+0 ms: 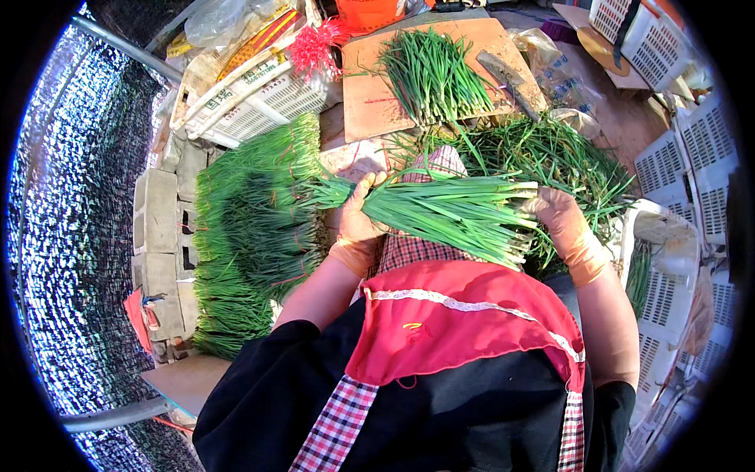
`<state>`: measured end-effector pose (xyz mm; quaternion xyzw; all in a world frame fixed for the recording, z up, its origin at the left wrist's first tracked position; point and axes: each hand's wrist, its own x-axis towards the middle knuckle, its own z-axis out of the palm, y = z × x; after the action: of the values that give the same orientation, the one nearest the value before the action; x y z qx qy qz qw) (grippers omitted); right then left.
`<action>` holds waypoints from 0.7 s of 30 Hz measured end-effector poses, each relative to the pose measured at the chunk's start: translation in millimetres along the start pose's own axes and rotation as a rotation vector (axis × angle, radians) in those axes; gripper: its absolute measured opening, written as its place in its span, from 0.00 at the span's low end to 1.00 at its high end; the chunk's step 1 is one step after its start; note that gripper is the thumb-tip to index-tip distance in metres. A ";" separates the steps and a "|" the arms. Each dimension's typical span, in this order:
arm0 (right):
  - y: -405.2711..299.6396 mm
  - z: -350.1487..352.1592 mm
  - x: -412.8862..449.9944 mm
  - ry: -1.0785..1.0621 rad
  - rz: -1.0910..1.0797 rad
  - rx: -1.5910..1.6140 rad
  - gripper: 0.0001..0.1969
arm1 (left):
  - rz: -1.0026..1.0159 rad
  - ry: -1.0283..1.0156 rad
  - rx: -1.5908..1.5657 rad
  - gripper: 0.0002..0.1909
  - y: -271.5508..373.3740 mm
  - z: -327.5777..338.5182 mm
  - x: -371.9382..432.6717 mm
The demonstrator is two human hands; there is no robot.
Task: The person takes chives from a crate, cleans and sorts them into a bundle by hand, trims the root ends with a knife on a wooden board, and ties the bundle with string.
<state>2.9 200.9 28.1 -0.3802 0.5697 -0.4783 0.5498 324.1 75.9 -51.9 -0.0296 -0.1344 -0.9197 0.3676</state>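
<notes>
Across my lap lies a loose bunch of green chives, its leaf tips to the left and its pale stem ends to the right. My left hand, in a thin orange glove, grips the leafy end with the thumb up. At the stem ends is my right hand, gloved alike. Its fingers are bent and touch the stems; the fingertips are blurred, so a grip there is unclear. Under the bunch shows a checked apron with a red bib.
Left, tied chive bundles are stacked beside concrete blocks. Ahead, a board bears a chive pile and a broad knife. Red ties hang on a white crate. Loose chives heap near a right-hand crate.
</notes>
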 end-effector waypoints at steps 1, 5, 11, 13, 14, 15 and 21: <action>1.9 -7.4 1.4 0.066 -0.103 -0.112 0.08 | 0.003 0.000 -0.001 0.16 0.1 -5.0 -2.0; -22.7 -80.4 -13.5 0.547 -0.246 -0.503 0.09 | 0.139 0.120 0.087 0.16 -1.4 -15.2 -6.8; -32.1 23.9 -20.4 0.268 -0.553 -0.786 0.05 | 0.231 0.292 0.263 0.13 -8.2 11.5 -10.3; -13.4 40.0 -10.7 0.329 -0.329 -1.065 0.15 | 0.261 0.358 0.299 0.12 -18.0 22.3 -5.7; -17.1 51.5 -8.7 0.364 -0.214 -1.313 0.19 | 0.295 0.434 0.341 0.12 -21.8 28.6 -4.9; -11.3 51.0 -4.4 0.360 -0.287 -1.180 0.21 | 0.302 0.502 0.372 0.11 -27.8 43.2 -2.0; 16.8 36.7 27.4 0.359 -0.042 -0.363 0.15 | 0.226 0.329 0.321 0.11 -26.9 66.0 -1.7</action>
<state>37.8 174.3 7.0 -0.3933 0.7266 -0.4393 0.3527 303.9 113.4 5.3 0.1642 -0.2131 -0.8321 0.4851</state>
